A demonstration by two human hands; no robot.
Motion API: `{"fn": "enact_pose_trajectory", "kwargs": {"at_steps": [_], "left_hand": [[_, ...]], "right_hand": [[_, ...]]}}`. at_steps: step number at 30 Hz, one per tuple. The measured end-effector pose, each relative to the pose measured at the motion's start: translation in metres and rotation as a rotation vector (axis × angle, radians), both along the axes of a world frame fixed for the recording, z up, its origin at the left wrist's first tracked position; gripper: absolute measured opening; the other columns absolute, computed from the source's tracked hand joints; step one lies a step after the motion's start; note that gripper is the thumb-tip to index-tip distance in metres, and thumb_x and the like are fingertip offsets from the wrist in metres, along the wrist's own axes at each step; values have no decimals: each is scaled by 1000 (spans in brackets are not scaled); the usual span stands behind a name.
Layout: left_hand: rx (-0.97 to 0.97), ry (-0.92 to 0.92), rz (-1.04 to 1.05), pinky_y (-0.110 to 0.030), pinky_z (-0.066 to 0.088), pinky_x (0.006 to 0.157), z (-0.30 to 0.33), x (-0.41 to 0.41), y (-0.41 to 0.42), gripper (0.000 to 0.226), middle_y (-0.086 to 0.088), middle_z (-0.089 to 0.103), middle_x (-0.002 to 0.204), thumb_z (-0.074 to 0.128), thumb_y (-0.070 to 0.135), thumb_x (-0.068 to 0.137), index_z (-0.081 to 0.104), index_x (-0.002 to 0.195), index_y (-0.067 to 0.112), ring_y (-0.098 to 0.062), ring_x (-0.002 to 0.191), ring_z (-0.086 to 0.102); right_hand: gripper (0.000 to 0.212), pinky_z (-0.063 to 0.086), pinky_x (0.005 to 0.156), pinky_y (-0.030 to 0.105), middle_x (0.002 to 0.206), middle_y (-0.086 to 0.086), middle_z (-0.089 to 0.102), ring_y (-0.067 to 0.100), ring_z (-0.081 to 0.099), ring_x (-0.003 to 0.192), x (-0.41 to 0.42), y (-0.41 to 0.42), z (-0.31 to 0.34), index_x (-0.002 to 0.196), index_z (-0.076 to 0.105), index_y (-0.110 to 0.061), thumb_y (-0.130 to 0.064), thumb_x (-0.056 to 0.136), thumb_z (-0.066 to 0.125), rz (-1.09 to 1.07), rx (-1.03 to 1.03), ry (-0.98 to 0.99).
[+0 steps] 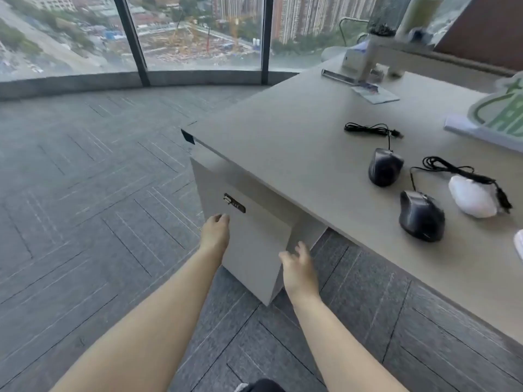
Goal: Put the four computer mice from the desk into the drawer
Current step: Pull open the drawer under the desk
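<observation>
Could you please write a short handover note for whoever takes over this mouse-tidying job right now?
Left hand: empty, at the left edge of the grey drawer front, below its black lock.
Right hand: empty, open, at the front's right edge.
On the beige desk top: far black corded mouse, near black corded mouse, white mouse with a black cable across it. A white object at the frame's right edge may be the fourth; cannot tell.
Done: nothing stowed.
Left: open the drawer, put in all four mice.
</observation>
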State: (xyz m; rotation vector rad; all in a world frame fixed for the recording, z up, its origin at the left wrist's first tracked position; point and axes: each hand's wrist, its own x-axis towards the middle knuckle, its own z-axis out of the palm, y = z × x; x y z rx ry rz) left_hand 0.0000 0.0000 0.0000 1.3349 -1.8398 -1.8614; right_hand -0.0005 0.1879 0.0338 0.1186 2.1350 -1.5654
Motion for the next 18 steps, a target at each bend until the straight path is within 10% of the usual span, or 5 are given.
{"fn": "enact_pose_trajectory", "kwargs": {"at_steps": [3, 8, 18], "left_hand": [[171, 78, 122, -30, 35, 58, -5, -21, -11, 24, 2, 39, 70, 41, 19, 93, 39, 69, 21, -17, 63, 40], [281, 117, 191, -41, 53, 83, -11, -52, -27, 19, -1, 54, 78, 49, 30, 96, 56, 92, 13, -25, 87, 56], [389, 157, 362, -48, 60, 81, -21, -61, -40, 16, -14, 58, 114, 58, 15, 92, 58, 105, 5, -25, 84, 62]], "right_hand": [[63, 37, 113, 40, 155, 5, 40, 22, 42, 140, -10, -8, -7, 154, 27, -17, -20, 95, 49, 4, -10, 43], [61, 49, 104, 46, 140, 5, 59, 23, 58, 126, -12, -22, -13, 144, 43, -16, -17, 84, 49, -61, -2, 61], [47, 53, 99, 40, 121, 0, 69, 14, 64, 114, -7, -18, -16, 124, 62, -18, -10, 79, 48, -62, 46, 105]]}}
